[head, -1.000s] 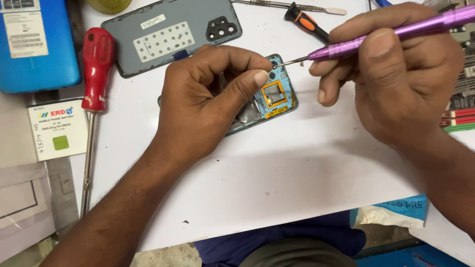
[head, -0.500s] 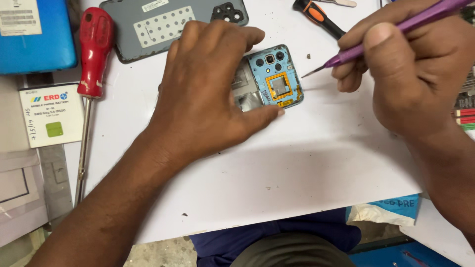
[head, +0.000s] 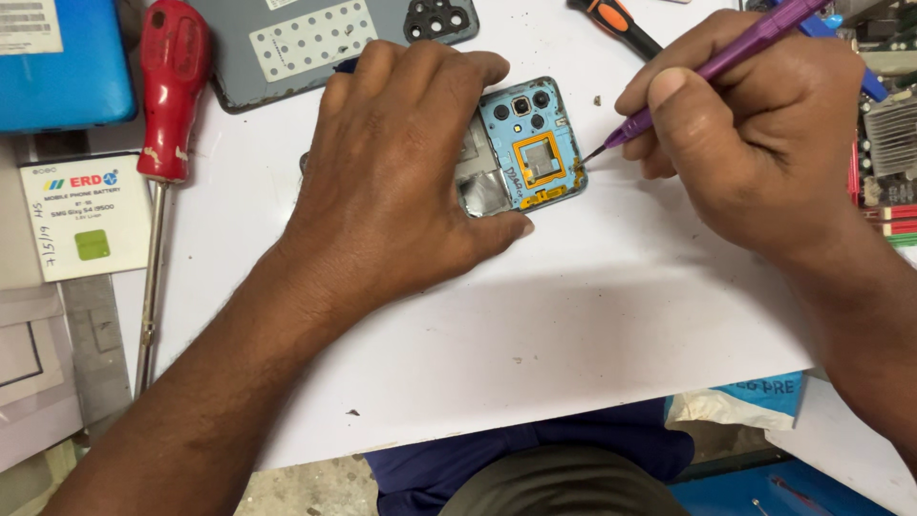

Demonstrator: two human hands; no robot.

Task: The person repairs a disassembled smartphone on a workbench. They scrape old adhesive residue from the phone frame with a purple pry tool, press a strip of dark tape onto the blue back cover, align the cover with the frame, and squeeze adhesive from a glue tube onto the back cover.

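Nearest the camera, the white work board carries both forearms, and below its near edge a dark blue garment shows. The left hand lies palm down over an opened phone body with a light blue inner frame and an orange-edged square part; its fingers are spread a little and pressed flat, thumb tip at the phone's near corner, so the greater part of the phone is hidden beneath the palm — only the camera end shows. The phone lies flat on the board, about the middle of its far half. The right hand has its fingers closed together round a slim purple screwdriver, thumb and forefinger pinching low on the shaft; the dark tip sits just at the phone's right edge, though whether it actually touches cannot be made out. The tool's upper end runs out of the top of the picture. To the left lies a red-handled screwdriver with a long steel shaft, beside a white card with a green square. Farther off rest a grey phone back cover with camera openings, partly cut off, an orange-and-black tool handle, and a blue box at the far left corner.
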